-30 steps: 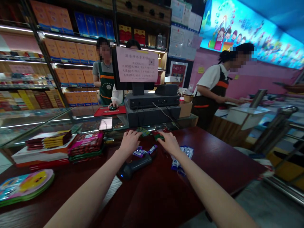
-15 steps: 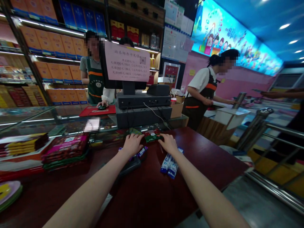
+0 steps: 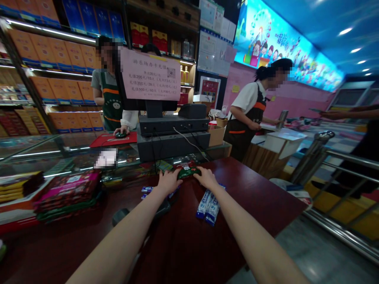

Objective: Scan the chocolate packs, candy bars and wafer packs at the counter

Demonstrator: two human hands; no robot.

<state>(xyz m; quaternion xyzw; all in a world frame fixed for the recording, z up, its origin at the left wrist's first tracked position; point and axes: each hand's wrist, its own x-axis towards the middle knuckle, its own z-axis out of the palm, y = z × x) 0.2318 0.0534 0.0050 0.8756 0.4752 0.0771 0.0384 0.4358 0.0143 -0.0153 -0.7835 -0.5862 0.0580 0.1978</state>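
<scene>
Both my arms reach out over a dark red counter (image 3: 260,201). My left hand (image 3: 168,181) and my right hand (image 3: 206,178) close on the two ends of a small green and red packet (image 3: 187,172) near the counter's far edge. Blue and white candy packets (image 3: 207,204) lie just under my right forearm. Smaller purple and blue wrappers (image 3: 147,190) lie beside my left wrist. A dark handheld scanner (image 3: 130,213) lies partly hidden under my left forearm.
A black cash register with a screen and a pink notice (image 3: 151,75) stands behind the counter. Stacked packets (image 3: 69,189) sit at left on a glass case. Two people in aprons stand behind it; another person (image 3: 251,114) works at right. Metal railings (image 3: 322,157) stand at right.
The view has swung to the right, sliding everything leftward in frame. Both hands moved forward and closed on the green packet's ends. The blue packets now lie closer under my right forearm.
</scene>
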